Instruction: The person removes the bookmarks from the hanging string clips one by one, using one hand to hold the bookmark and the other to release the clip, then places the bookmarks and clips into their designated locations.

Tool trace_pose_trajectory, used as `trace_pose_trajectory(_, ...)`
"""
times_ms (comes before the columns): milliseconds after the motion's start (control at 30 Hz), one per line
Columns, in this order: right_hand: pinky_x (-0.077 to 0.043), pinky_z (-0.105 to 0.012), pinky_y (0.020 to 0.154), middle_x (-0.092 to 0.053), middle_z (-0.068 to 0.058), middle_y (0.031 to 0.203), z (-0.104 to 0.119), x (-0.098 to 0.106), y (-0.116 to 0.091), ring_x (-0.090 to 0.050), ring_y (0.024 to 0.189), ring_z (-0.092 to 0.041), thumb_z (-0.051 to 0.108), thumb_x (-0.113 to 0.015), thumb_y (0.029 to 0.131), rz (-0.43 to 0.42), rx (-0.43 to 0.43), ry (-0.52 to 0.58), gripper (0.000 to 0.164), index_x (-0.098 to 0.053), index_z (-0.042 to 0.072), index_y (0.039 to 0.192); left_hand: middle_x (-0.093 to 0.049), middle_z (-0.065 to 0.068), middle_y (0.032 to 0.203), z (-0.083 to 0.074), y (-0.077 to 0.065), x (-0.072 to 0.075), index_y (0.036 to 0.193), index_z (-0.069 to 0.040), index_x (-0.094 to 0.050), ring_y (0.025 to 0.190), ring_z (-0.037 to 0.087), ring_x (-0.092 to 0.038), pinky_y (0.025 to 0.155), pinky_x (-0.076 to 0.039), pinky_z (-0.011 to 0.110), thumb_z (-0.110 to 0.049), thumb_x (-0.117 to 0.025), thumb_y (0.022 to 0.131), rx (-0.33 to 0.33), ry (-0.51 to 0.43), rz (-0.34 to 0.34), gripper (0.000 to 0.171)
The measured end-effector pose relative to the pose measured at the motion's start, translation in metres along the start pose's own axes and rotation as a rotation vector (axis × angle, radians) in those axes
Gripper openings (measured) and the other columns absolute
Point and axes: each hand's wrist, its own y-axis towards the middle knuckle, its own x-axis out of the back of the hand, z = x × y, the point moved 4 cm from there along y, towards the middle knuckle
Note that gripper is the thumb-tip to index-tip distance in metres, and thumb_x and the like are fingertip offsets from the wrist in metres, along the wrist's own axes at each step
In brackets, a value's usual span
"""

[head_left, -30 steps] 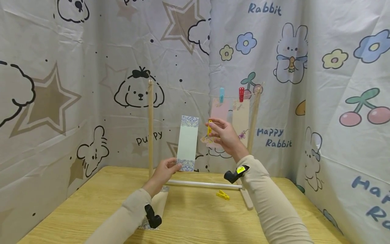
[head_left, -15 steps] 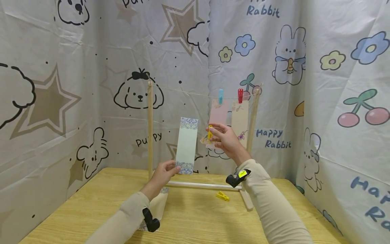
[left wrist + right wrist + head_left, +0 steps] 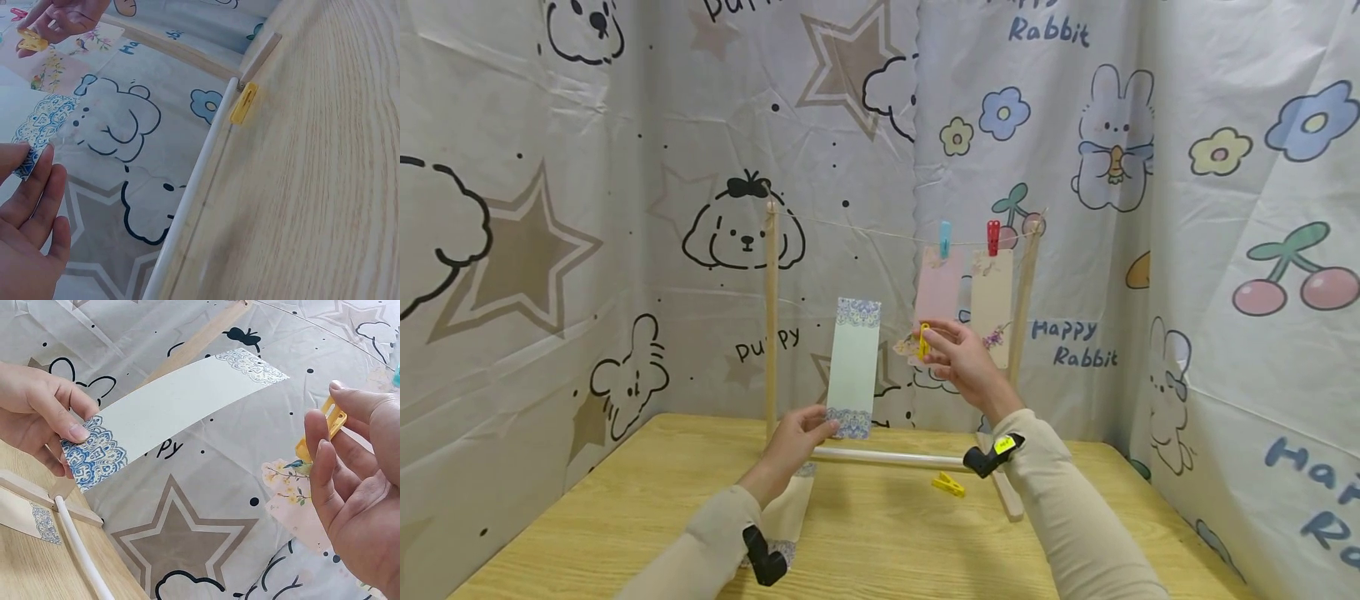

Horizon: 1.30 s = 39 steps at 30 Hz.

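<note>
My left hand (image 3: pixel 792 446) pinches the lower corner of a pale green bookmark (image 3: pixel 853 358) with blue lace-patterned ends, held upright in the air. In the right wrist view the bookmark (image 3: pixel 181 403) bends slightly along its length. My right hand (image 3: pixel 966 362) pinches a yellow clothespin (image 3: pixel 924 342) between thumb and fingers, to the right of the bookmark and apart from it. Behind that hand, a pink bookmark (image 3: pixel 938 287) hangs from a string (image 3: pixel 857 225) by a blue clothespin (image 3: pixel 945 240). Beside it a cream bookmark (image 3: pixel 991 292) hangs by a red clothespin (image 3: pixel 993 238).
The string runs between two wooden posts (image 3: pixel 772 325), joined low down by a white rod (image 3: pixel 887 457). Another yellow clothespin (image 3: pixel 948 484) lies on the wooden table (image 3: pixel 880 542). A cream card with patterned ends (image 3: pixel 786 512) lies partly under my left forearm. Printed curtains (image 3: pixel 715 125) surround the table.
Both hands have come down a little, the left with the bookmark and slightly leftward, the right with the yellow clothespin and slightly rightward. The hanging bookmarks stay on the string.
</note>
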Motion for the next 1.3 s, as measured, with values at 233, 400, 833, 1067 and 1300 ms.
trace_pose_trajectory(233,-0.046,-0.019,0.055,-0.053,-0.022,0.144,-0.004,0.001,-0.004,-0.063,0.075,-0.012,0.021,-0.061,0.107,0.008,-0.004,0.019,0.044,-0.052,0.005,0.148,-0.065,0.019,0.129,0.0,-0.006,-0.003,0.142,0.005,-0.057,0.12,0.036,-0.06,0.104,-0.043,0.06,-0.018,-0.068,0.102,-0.008,-0.002,-0.003,0.046)
trace_pose_trajectory(400,-0.045,-0.018,0.053,-0.053,-0.023,0.144,-0.008,0.002,-0.006,-0.063,0.072,-0.011,0.019,-0.06,0.107,0.013,-0.007,0.03,0.044,-0.053,0.004,0.147,-0.071,0.014,0.118,0.001,-0.012,-0.005,0.138,0.005,-0.06,0.114,0.033,-0.063,0.103,-0.043,0.062,-0.014,-0.067,0.103,-0.027,-0.003,0.023,0.04)
trace_pose_trajectory(833,-0.047,-0.019,0.053,-0.055,-0.023,0.143,-0.019,0.004,-0.014,-0.065,0.073,-0.011,0.02,-0.061,0.107,0.023,-0.019,0.007,0.048,-0.049,0.002,0.15,-0.066,0.007,0.103,0.007,-0.015,-0.005,0.1,-0.002,-0.068,0.093,0.022,-0.063,0.084,-0.048,0.038,-0.015,-0.068,0.102,-0.095,0.02,0.08,0.013)
trace_pose_trajectory(1067,-0.046,-0.02,0.054,-0.054,-0.023,0.143,-0.023,0.005,-0.02,-0.063,0.073,-0.012,0.02,-0.06,0.107,0.016,-0.024,0.009,0.049,-0.047,0.001,0.15,-0.073,0.011,0.094,0.009,-0.023,-0.003,0.104,0.001,-0.069,0.097,0.031,-0.066,0.09,-0.047,0.042,-0.014,-0.065,0.104,-0.106,0.057,0.081,0.015)
trace_pose_trajectory(1300,-0.046,-0.02,0.056,-0.05,-0.027,0.147,-0.032,0.009,-0.028,-0.063,0.073,-0.011,0.021,-0.059,0.108,0.012,-0.058,0.002,0.049,-0.046,0.0,0.151,-0.073,0.007,0.095,0.011,-0.031,-0.002,0.103,0.0,-0.068,0.101,0.037,-0.065,0.091,-0.047,0.048,-0.015,-0.065,0.104,-0.091,0.067,0.077,0.016)
